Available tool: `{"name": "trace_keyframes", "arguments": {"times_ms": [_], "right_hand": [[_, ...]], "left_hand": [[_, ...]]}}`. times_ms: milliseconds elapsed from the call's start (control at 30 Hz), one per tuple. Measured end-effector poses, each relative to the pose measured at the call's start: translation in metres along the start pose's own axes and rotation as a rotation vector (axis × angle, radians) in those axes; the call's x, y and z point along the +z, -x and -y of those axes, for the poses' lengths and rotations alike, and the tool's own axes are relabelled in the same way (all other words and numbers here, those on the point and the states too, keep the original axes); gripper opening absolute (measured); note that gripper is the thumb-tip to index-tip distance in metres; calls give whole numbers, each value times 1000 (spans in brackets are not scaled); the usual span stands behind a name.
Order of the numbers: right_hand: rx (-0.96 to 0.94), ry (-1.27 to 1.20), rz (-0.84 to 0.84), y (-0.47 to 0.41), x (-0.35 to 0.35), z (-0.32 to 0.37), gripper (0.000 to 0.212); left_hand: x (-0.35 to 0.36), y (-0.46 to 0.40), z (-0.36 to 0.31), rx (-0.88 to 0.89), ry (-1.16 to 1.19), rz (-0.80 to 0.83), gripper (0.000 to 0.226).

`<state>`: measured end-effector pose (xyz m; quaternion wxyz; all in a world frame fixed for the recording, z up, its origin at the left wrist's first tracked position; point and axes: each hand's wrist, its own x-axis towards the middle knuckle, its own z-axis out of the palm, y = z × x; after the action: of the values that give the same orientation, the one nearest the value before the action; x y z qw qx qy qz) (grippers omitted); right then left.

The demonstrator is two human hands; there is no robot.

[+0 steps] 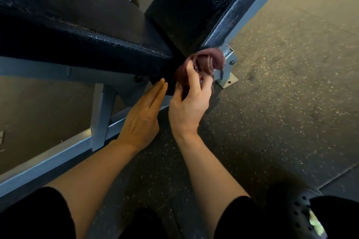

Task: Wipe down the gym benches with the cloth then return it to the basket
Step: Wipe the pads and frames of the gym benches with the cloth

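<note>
Maroon cloth (202, 66) bunched up in the right hand (189, 105) — fingers and thumb curled round it, pressing its top fold against the lower corner of the bench's back pad (196, 6), right where it meets the seat pad (77, 31). Cloth also sits just beside the grey hinge bracket (229, 64) at that corner. Left hand (141, 116) released, fingers straight and together, tips touching the underside of the seat pad's near edge, just beside the cloth but not gripping it. Both pads are dark, textured vinyl; near edges look shiny. Grey steel frame (97, 114) runs under the seat pad toward the lower-left. Speckled rubber floor (281, 93) below. Dark perforated clog (297, 211) at bottom right — person's black sleeves along the bottom edge.
</note>
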<state>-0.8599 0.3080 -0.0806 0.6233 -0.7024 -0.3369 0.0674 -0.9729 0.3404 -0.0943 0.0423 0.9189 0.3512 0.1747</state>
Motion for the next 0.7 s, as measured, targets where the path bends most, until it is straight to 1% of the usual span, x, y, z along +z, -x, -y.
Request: {"name": "trace_keyframes", "arguments": {"times_ms": [100, 200, 233, 300, 367, 400, 533, 633, 700], "right_hand": [[-50, 42, 103, 25, 4, -7, 46], [-51, 68, 112, 34, 1, -10, 44], [-52, 77, 78, 32, -2, -8, 43], [-50, 87, -41, 19, -6, -3, 41], [-13, 50, -158, -3, -8, 2, 38], [-7, 28, -184, -14, -7, 3, 36], [-39, 35, -131, -29, 2, 4, 37], [-17, 39, -102, -17, 6, -2, 38], [-14, 44, -43, -4, 7, -7, 37]], "left_hand": [[-1, 8, 5, -10, -22, 25, 77], [-2, 16, 14, -10, -41, 46, 78], [-2, 18, 16, -7, -50, 56, 77], [-2, 18, 18, -4, -58, 66, 73], [-1, 15, 16, 5, -58, 52, 67], [-1, 14, 15, 15, -59, 41, 64], [0, 13, 16, 38, -52, 20, 63], [0, 14, 17, 37, -27, 22, 63], [1, 16, 17, 37, -17, 31, 66]]}}
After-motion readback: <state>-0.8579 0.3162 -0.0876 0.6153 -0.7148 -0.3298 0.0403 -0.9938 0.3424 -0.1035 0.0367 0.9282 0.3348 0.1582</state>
